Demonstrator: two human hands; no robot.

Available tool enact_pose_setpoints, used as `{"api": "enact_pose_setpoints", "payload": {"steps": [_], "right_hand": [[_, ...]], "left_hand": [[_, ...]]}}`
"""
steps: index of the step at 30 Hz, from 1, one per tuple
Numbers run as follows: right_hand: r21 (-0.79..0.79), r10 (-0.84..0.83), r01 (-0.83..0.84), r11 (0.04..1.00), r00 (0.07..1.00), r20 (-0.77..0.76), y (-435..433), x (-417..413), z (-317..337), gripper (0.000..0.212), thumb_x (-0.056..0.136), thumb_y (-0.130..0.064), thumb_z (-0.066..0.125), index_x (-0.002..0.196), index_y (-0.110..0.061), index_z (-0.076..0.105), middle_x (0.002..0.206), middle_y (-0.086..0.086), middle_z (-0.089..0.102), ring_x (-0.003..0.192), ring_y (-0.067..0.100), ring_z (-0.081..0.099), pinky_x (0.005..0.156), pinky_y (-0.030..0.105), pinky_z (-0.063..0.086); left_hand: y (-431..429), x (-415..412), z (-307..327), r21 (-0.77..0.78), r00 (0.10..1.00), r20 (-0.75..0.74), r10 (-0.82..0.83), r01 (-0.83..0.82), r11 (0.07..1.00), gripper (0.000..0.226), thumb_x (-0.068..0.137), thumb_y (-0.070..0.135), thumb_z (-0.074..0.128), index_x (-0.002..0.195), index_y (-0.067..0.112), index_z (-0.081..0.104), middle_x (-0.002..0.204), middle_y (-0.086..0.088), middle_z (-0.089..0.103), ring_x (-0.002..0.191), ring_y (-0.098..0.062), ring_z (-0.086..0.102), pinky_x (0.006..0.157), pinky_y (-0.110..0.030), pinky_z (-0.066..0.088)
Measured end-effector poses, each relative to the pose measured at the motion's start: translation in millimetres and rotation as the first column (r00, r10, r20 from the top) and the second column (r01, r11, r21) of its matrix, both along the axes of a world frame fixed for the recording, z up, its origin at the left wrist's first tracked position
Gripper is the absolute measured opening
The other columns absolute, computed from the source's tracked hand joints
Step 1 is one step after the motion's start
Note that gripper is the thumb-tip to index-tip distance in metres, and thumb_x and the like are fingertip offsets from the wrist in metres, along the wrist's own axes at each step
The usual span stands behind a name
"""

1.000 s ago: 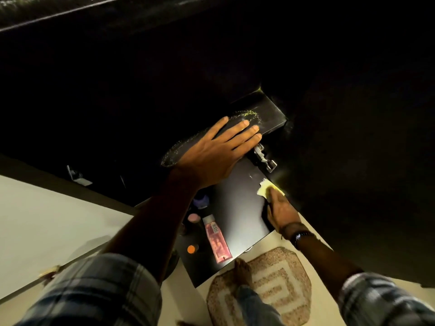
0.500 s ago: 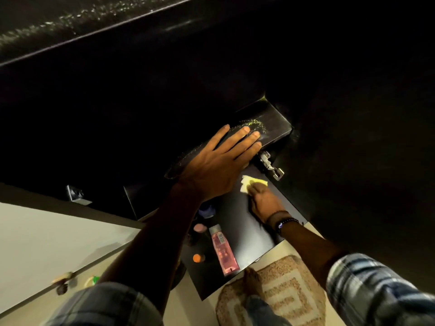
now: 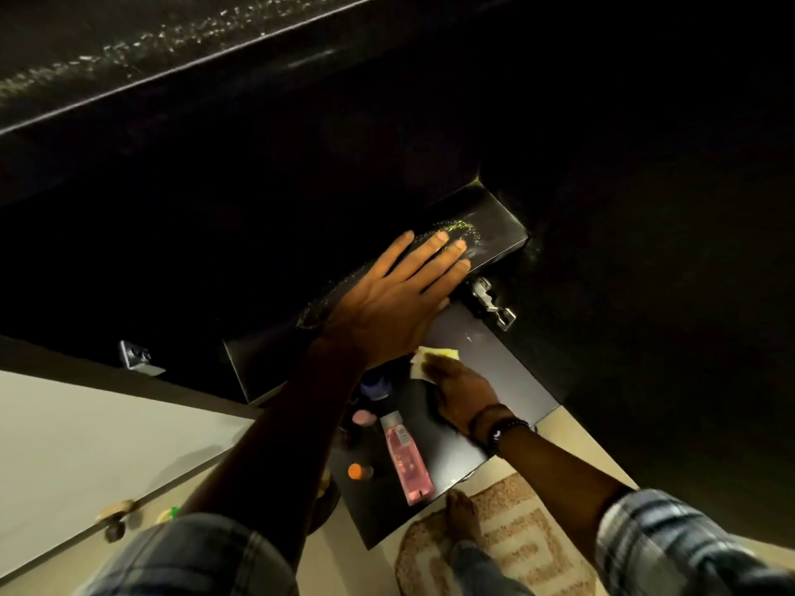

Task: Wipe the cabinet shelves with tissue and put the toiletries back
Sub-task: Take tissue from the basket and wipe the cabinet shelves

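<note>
My left hand (image 3: 395, 294) lies flat, fingers spread, on the dusty front edge of the upper black shelf (image 3: 494, 225). Below it, my right hand (image 3: 462, 391) presses a pale yellow tissue (image 3: 430, 357) against the lower black shelf (image 3: 507, 380). On the left part of that shelf lie a pink bottle (image 3: 406, 460), an orange-capped item (image 3: 356, 471), a pink-capped item (image 3: 365, 418) and a blue-capped item (image 3: 375, 387). The cabinet's inside is very dark.
A metal hinge (image 3: 488, 301) sits right of my left fingertips. A second bracket (image 3: 137, 357) is at the left. White cabinet doors (image 3: 86, 445) with a knob are lower left. A patterned mat (image 3: 507, 539) and my foot are on the floor.
My right hand has slid the tissue leftward across the lower shelf, from its right edge to under my left hand. My left hand stays on the upper shelf.
</note>
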State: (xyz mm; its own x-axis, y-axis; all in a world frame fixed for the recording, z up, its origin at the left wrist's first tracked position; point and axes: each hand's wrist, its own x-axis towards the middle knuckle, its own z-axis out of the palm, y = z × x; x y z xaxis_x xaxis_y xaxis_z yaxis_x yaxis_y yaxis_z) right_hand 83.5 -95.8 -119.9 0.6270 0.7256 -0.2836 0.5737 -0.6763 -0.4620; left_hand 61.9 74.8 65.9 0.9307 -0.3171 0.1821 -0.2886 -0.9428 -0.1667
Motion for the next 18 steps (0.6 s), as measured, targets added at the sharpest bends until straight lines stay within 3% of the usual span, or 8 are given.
{"api": "enact_pose_setpoints", "payload": {"steps": [3,6,8,10,14,16,18], "right_hand": [[-0.024,-0.162,0.168,0.986,0.975,0.153,-16,33,-8,0.045,0.093,-0.020,0.043,0.136,-0.010,0.044,0.146,0.012,0.040,0.128,0.033,0.044,0.106,0.038,0.039],[-0.059,-0.175,0.183,0.981,0.977,0.120,14,78,-14,0.045,0.090,-0.017,0.044,0.132,-0.003,0.046,0.142,0.019,0.042,0.125,0.038,0.043,0.106,0.039,0.036],[-0.082,-0.150,0.155,0.984,0.986,0.065,43,86,-12,0.053,0.089,-0.026,0.043,0.137,-0.003,0.042,0.140,0.020,0.042,0.128,0.038,0.040,0.110,0.039,0.033],[-0.057,-0.078,0.078,0.995,0.997,0.005,58,70,-8,0.057,0.087,-0.035,0.040,0.135,-0.005,0.045,0.137,0.020,0.045,0.127,0.036,0.043,0.108,0.037,0.035],[-0.041,-0.028,0.025,0.999,0.996,-0.084,28,1,-8,0.052,0.087,-0.015,0.053,0.139,-0.012,0.042,0.148,0.007,0.037,0.135,0.027,0.037,0.111,0.034,0.032],[-0.003,0.040,-0.040,0.999,0.997,-0.064,-12,-37,-4,0.053,0.087,-0.010,0.055,0.139,-0.011,0.044,0.149,0.008,0.037,0.137,0.026,0.036,0.112,0.035,0.032],[0.028,0.136,-0.137,0.990,0.990,0.030,-55,-62,0,0.054,0.079,-0.010,0.066,0.132,-0.011,0.054,0.139,0.010,0.052,0.126,0.028,0.051,0.103,0.039,0.046]], "left_hand": [[-2,0,0,-0.001,1.000,0.017,-0.019,0.019,1.000,0.051,0.097,0.029,0.036,0.145,0.012,0.030,0.152,-0.009,0.030,0.142,-0.025,0.024,0.116,-0.047,0.020],[0,0,-1,0.002,1.000,0.009,-0.015,0.015,1.000,0.052,0.096,0.028,0.037,0.145,0.011,0.029,0.153,-0.010,0.030,0.142,-0.025,0.024,0.116,-0.048,0.019],[1,1,-1,0.013,1.000,-0.014,-0.015,0.016,1.000,0.058,0.093,0.029,0.044,0.145,0.012,0.028,0.153,-0.010,0.029,0.143,-0.025,0.022,0.117,-0.048,0.018],[2,1,0,0.020,0.999,-0.022,-0.022,0.023,1.000,0.058,0.092,0.028,0.043,0.145,0.011,0.027,0.153,-0.010,0.029,0.143,-0.026,0.022,0.117,-0.047,0.017],[2,1,1,0.032,1.000,-0.015,-0.002,0.003,0.999,0.052,0.097,0.031,0.030,0.145,0.011,0.028,0.152,-0.011,0.031,0.142,-0.026,0.025,0.116,-0.048,0.021],[1,1,0,0.043,1.000,-0.020,-0.004,0.005,0.999,0.052,0.097,0.032,0.028,0.145,0.012,0.026,0.153,-0.011,0.029,0.142,-0.027,0.024,0.116,-0.048,0.020],[0,1,-1,0.047,1.000,-0.028,-0.011,0.012,0.999,0.052,0.098,0.031,0.032,0.146,0.012,0.025,0.153,-0.011,0.027,0.143,-0.027,0.022,0.116,-0.049,0.019]]}}
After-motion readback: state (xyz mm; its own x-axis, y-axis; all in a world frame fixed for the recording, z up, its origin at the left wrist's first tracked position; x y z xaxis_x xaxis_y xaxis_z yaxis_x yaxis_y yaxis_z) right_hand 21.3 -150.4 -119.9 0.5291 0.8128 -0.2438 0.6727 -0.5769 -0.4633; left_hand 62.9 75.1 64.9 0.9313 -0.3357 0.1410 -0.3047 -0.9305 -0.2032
